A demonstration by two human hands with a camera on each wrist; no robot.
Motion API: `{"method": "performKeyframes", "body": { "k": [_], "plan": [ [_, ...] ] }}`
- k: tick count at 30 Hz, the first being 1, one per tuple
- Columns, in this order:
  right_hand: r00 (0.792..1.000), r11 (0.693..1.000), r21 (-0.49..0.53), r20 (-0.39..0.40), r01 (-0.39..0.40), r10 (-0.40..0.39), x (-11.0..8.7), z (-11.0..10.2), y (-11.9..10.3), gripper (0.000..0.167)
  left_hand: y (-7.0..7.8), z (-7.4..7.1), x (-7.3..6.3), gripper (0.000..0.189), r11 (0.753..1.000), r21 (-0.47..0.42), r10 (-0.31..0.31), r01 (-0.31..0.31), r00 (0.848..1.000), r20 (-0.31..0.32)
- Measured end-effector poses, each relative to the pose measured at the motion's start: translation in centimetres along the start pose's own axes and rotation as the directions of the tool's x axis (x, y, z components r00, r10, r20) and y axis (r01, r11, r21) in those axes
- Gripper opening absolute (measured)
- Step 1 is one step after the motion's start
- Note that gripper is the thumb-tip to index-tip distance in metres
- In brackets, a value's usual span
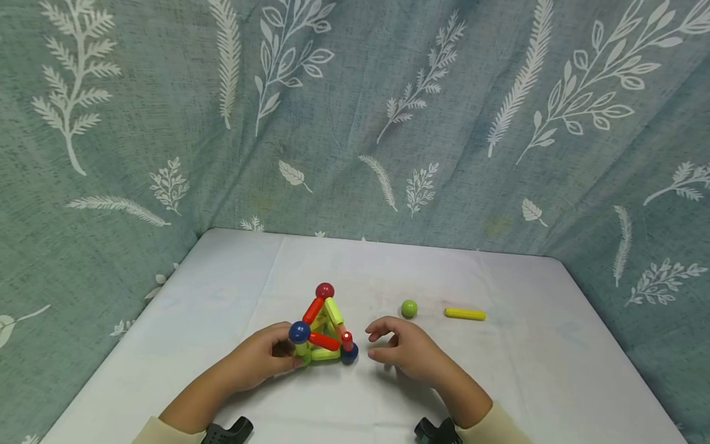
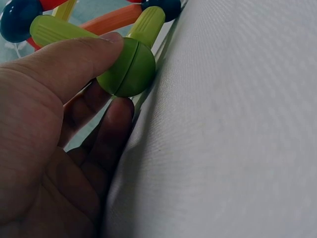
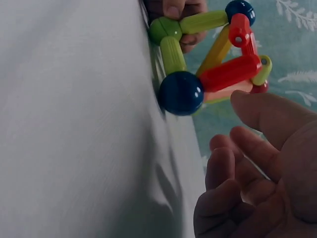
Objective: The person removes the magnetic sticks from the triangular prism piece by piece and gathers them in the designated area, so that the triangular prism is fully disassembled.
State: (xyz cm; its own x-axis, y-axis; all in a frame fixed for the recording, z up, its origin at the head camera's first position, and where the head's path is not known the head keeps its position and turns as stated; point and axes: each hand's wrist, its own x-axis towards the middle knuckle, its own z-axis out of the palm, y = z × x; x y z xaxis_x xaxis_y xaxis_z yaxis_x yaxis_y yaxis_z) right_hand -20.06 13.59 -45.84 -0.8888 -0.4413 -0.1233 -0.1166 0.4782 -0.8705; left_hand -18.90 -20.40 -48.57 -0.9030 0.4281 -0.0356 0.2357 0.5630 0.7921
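A frame of magnetic rods and balls stands on the white table, with a dark red ball at its top. My left hand holds it by a low corner; in the left wrist view, thumb and fingers pinch a green ball there. To the right of the frame, my right hand is apart from it, fingers loosely bent and holding nothing. In the right wrist view, a blue ball sits at the near low corner. One red rod extends from that ball with its other end free.
Beyond my right hand, a loose green ball lies on the white tabletop. Further right is a loose yellow rod. A green leaf-patterned cloth hangs behind the table and along its sides.
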Motion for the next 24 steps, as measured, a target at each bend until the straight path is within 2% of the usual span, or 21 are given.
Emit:
{"method": "performKeyframes", "body": {
  "k": [7, 15, 24],
  "plan": [
    [1.0, 1.0, 0.009, -0.011, 0.0, 0.0, 0.8, 1.6, -0.6, 0.035, 0.2, 0.0, -0.1, 0.026, 1.0, -0.003, -0.009, 0.009, 1.0, 0.007],
    [0.999, 0.999, 0.013, -0.007, -0.04, 0.04, 1.4, 3.4, -1.8, 0.03, 0.4, -0.1, -0.2, 0.027, 1.0, 0.017, -0.019, 0.019, 1.0, -0.003],
    [0.992, 0.997, 0.024, -0.101, -0.067, 0.069, 1.6, 4.3, -2.5, 0.033, 0.3, 0.0, 0.1, 0.026, 1.0, 0.016, -0.01, 0.01, 1.0, -0.005]
  ]
}}
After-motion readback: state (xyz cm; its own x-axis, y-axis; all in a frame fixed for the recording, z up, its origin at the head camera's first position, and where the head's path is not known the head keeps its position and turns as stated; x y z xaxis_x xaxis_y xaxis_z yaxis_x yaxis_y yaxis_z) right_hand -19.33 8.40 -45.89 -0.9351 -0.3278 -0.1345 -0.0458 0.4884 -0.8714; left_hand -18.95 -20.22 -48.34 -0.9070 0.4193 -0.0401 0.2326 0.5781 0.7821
